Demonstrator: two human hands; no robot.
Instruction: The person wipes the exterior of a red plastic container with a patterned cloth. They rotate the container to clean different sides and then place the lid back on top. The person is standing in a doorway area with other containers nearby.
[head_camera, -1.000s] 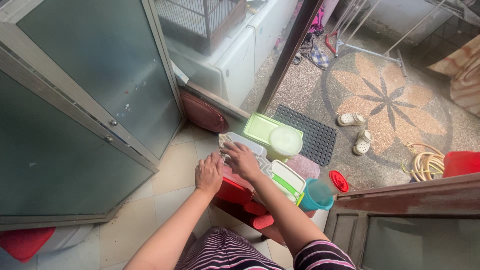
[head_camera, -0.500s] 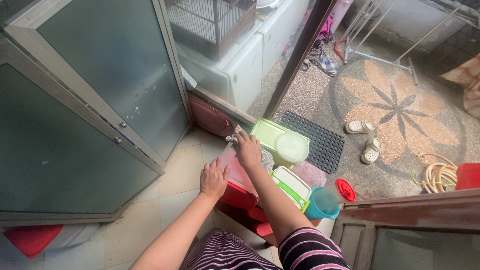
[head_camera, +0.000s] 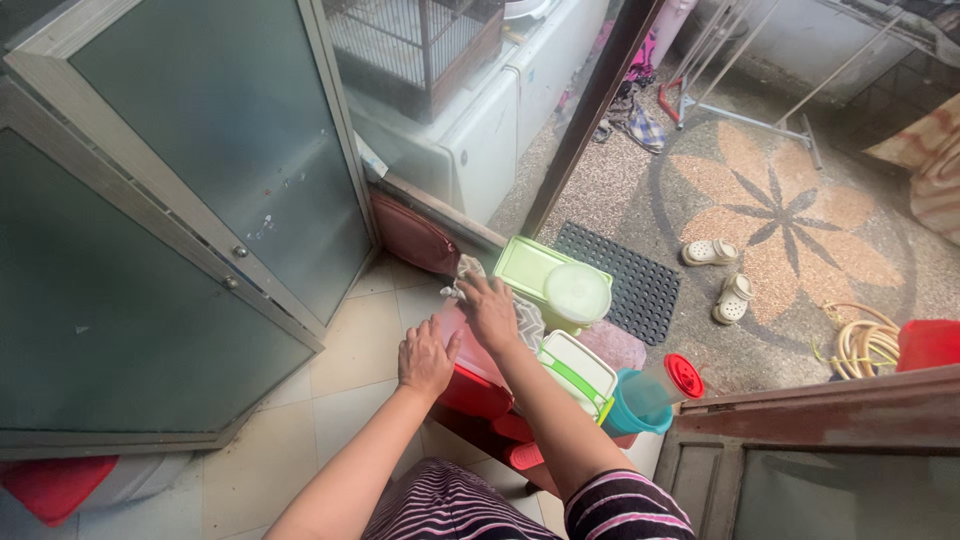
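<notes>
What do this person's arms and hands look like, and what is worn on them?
Both hands are bare: the left hand and right hand show no gloves, rings or watch. The forearms are uncovered too. A short sleeve with dark and pink stripes covers the right upper arm, matching the striped garment below.

Your left hand (head_camera: 425, 358) lies flat on the red tub (head_camera: 470, 375). Your right hand (head_camera: 490, 312) presses a pale cloth (head_camera: 525, 318) onto the tub's far end. Just beyond sits a green box (head_camera: 530, 265) with a round lid (head_camera: 576, 291); a white box (head_camera: 575, 370) and teal cup (head_camera: 630, 405) stand to the right.
</notes>
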